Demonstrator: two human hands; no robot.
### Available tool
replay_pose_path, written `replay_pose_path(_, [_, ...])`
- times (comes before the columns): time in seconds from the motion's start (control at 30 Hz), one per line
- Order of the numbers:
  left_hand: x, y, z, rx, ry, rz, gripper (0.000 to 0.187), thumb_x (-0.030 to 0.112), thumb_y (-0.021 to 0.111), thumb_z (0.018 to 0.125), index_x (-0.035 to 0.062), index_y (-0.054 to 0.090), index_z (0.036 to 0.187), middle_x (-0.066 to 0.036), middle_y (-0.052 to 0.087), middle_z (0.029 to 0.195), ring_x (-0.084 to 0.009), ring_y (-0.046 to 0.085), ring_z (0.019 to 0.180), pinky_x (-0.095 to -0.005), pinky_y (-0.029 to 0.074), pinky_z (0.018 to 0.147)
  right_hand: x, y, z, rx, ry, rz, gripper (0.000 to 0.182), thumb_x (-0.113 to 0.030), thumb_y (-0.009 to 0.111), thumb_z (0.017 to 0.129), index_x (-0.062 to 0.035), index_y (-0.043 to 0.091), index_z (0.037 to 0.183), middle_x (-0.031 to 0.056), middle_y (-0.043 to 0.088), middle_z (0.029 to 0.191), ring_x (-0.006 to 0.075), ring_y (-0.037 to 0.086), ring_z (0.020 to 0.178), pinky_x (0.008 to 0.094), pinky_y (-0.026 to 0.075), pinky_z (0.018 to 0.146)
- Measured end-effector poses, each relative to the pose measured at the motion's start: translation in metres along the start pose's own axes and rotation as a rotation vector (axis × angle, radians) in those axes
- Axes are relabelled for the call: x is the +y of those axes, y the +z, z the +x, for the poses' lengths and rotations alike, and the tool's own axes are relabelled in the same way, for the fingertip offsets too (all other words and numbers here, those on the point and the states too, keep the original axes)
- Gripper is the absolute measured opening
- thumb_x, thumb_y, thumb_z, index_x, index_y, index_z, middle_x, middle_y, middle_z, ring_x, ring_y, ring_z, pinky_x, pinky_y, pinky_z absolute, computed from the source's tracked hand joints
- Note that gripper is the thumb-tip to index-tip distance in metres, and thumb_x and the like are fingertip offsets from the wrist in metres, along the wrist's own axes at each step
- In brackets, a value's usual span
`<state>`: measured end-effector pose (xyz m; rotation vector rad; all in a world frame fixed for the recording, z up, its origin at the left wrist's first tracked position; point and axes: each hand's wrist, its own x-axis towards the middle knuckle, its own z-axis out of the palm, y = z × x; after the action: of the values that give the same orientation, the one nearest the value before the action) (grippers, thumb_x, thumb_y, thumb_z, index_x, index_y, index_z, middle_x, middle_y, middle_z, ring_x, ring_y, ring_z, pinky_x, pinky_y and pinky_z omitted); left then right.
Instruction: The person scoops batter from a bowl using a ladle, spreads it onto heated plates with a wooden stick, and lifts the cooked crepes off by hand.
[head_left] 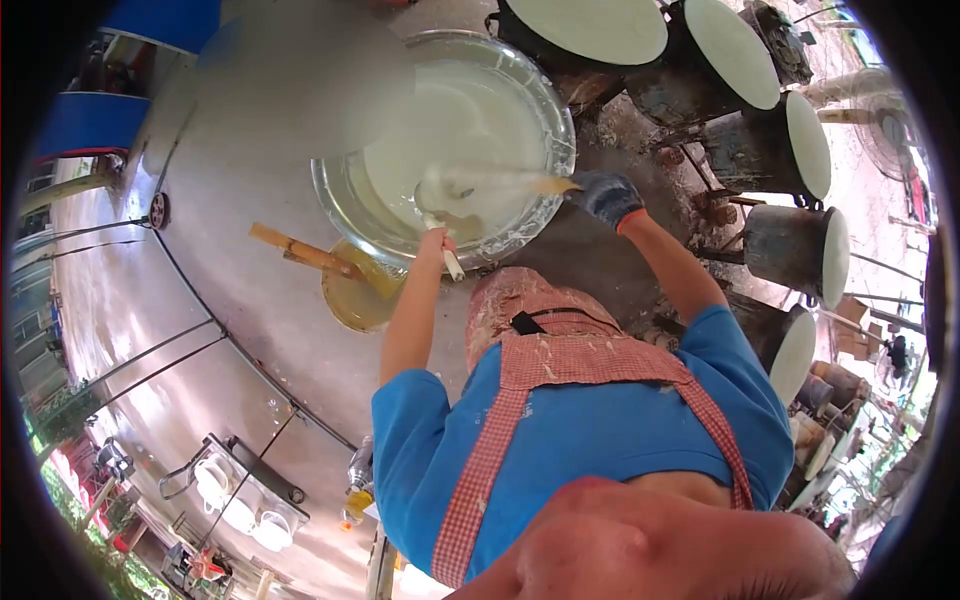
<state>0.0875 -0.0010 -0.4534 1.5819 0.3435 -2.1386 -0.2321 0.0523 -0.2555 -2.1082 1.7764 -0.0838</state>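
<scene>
A wide metal basin [560, 150] holds pale, milky liquid [460, 110]. At its near rim, my bare left hand [436, 242] is closed round a whitish handle [453, 264], whose upper end runs to a round, coated tool head over the liquid. My right hand [608, 198], in a dark grey glove, grips the wooden handle [556, 186] of a long stirring tool. Its white-coated far part is smeared by motion and reaches left across the basin, overlapping the round tool head. White splashes cover the basin's right rim.
A yellowish bowl [345, 312] with a wooden-handled tool [305, 250] stands left of the basin. Several dark pots with pale, round tops [808, 145] line the right side. A cart with white containers [240, 510] is at lower left. A blurred patch hides the upper left.
</scene>
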Motion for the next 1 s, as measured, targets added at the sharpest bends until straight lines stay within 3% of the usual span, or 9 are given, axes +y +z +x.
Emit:
replay_pose_path(0.1, [-0.011, 0.013, -0.013, 0.090, 0.145, 0.229, 0.020, 0.004, 0.045, 0.077, 0.0109, 0.029, 0.086, -0.002, 0.033, 0.052, -0.0087, 0.031, 0.034, -0.0227, 0.026, 0.027, 0.011, 0.042, -0.004, -0.271, 0.286, -0.090, 0.033, -0.037, 0.052, 0.074, -0.0078, 0.061, 0.087, 0.0159, 0.060, 0.086, 0.0320, 0.057, 0.078, 0.0395, 0.045, 0.069])
replay_pose_path(0.27, [-0.005, 0.033, -0.017, 0.033, 0.318, 0.449, 0.024, 0.006, 0.048, 0.078, 0.0108, 0.026, 0.089, -0.001, 0.032, 0.051, -0.0088, 0.030, 0.033, -0.0236, 0.025, 0.026, -0.004, 0.032, -0.013, -0.216, 0.405, 0.139, 0.034, -0.038, 0.052, 0.075, -0.0077, 0.061, 0.089, 0.0156, 0.060, 0.086, 0.0321, 0.057, 0.079, 0.0396, 0.045, 0.070])
replay_pose_path(0.43, [-0.002, 0.076, -0.052, -0.224, -0.381, -0.318, 0.022, 0.016, 0.052, 0.081, 0.0132, 0.031, 0.085, 0.003, 0.031, 0.051, -0.0047, 0.027, 0.032, -0.0185, 0.022, 0.025, -0.018, 0.073, -0.057, -0.182, 0.442, 0.081, 0.035, -0.039, 0.050, 0.076, -0.0088, 0.059, 0.091, 0.0144, 0.061, 0.077, 0.0326, 0.058, 0.072, 0.0412, 0.045, 0.067])
replay_pose_path(0.53, [0.010, 0.094, -0.126, -0.374, -0.347, -0.225, 0.024, 0.017, 0.054, 0.081, 0.0108, 0.033, 0.069, 0.004, 0.031, 0.051, -0.0027, 0.027, 0.035, -0.0148, 0.022, 0.026, -0.034, 0.039, -0.083, -0.020, 0.445, 0.165, 0.036, -0.040, 0.051, 0.077, -0.0095, 0.058, 0.093, 0.0143, 0.060, 0.076, 0.0326, 0.058, 0.068, 0.0420, 0.045, 0.064])
replay_pose_path(0.6, [0.008, 0.122, -0.221, -0.403, 0.060, 0.030, 0.025, 0.020, 0.053, 0.083, 0.0114, 0.034, 0.070, 0.004, 0.031, 0.051, -0.0022, 0.027, 0.034, -0.0149, 0.021, 0.025, -0.046, 0.013, -0.091, 0.196, 0.414, 0.150, 0.036, -0.040, 0.052, 0.077, -0.0094, 0.058, 0.095, 0.0143, 0.061, 0.079, 0.0317, 0.058, 0.068, 0.0418, 0.046, 0.063])
replay_pose_path(0.7, [0.026, 0.141, -0.320, -0.452, 0.179, 0.087, 0.020, 0.022, 0.050, 0.085, 0.0135, 0.037, 0.072, 0.004, 0.030, 0.051, -0.0021, 0.026, 0.034, -0.0146, 0.019, 0.024, -0.045, -0.034, -0.074, 0.372, 0.280, 0.182, 0.037, -0.040, 0.053, 0.077, -0.0090, 0.058, 0.097, 0.0141, 0.061, 0.084, 0.0299, 0.059, 0.072, 0.0396, 0.046, 0.065])
replay_pose_path(0.77, [0.041, 0.145, -0.370, -0.592, 0.398, 0.290, 0.031, 0.017, 0.049, 0.085, 0.0323, 0.036, 0.108, 0.006, 0.029, 0.054, -0.0015, 0.025, 0.035, -0.0134, 0.017, 0.026, -0.033, -0.067, -0.049, 0.566, 0.189, 0.176, 0.038, -0.040, 0.053, 0.077, -0.0088, 0.058, 0.098, 0.0140, 0.061, 0.083, 0.0299, 0.059, 0.073, 0.0393, 0.046, 0.065])
replay_pose_path(0.93, [0.062, 0.168, -0.498, -0.592, 0.759, 0.555, 0.025, 0.021, 0.046, 0.087, 0.0295, 0.037, 0.109, 0.006, 0.028, 0.052, -0.0019, 0.022, 0.032, -0.0149, 0.015, 0.025, -0.045, -0.194, -0.025, 1.010, -0.042, 0.067, 0.035, -0.035, 0.058, 0.076, -0.0062, 0.059, 0.095, 0.0135, 0.061, 0.086, 0.0294, 0.059, 0.077, 0.0374, 0.046, 0.070])
replay_pose_path(1.0, [0.072, 0.176, -0.533, -0.521, 1.190, 0.757, 0.022, 0.022, 0.043, 0.088, 0.0273, 0.037, 0.109, 0.006, 0.027, 0.049, -0.0025, 0.021, 0.031, -0.0160, 0.015, 0.025, -0.057, -0.216, -0.023, 1.087, -0.063, 0.188, 0.034, -0.034, 0.059, 0.075, -0.0057, 0.059, 0.095, 0.0134, 0.061, 0.085, 0.0289, 0.059, 0.077, 0.0367, 0.045, 0.070])
